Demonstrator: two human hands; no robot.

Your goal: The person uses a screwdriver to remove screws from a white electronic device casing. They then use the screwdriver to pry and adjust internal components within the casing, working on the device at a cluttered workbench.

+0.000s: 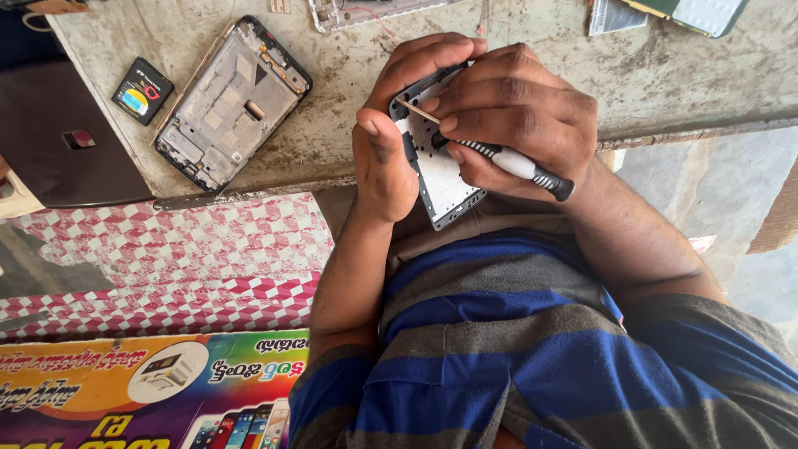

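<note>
My left hand (391, 133) is wrapped around a phone frame (436, 170), holding it just above the bench (349, 133) edge, close to my chest. My right hand (515, 116) pinches a screwdriver (499, 158), its tip set on the frame's upper corner. I judge the step needs the blade kept square in the screw and the frame held steady. 1 stripped phone (229, 104) and a battery (143, 90) lie well apart, left.
</note>
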